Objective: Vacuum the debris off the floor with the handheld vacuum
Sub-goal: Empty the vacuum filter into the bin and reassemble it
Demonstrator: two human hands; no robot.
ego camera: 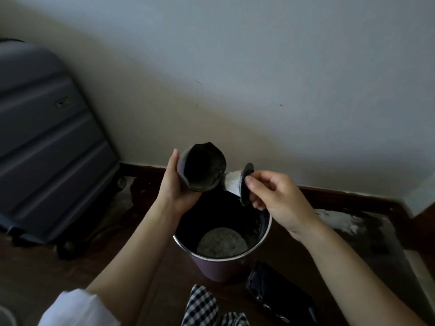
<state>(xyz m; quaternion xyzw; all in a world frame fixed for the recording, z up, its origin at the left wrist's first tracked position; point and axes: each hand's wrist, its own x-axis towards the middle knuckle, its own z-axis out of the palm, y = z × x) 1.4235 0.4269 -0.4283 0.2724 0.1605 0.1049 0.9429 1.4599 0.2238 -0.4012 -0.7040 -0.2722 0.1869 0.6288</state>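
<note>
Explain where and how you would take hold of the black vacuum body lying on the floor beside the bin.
Probably around the middle of its long black vacuum body, coming from above with fingers across the narrow width. It lies flat on the floor right of the bin, stretched out lengthwise, so both long sides look free; its handle shape is too dark to tell.

From my remote feed: suitcase (47,147) cropped at nine o'clock; black vacuum body (280,292) and checkered cloth (202,307) cut off at six o'clock.
</note>
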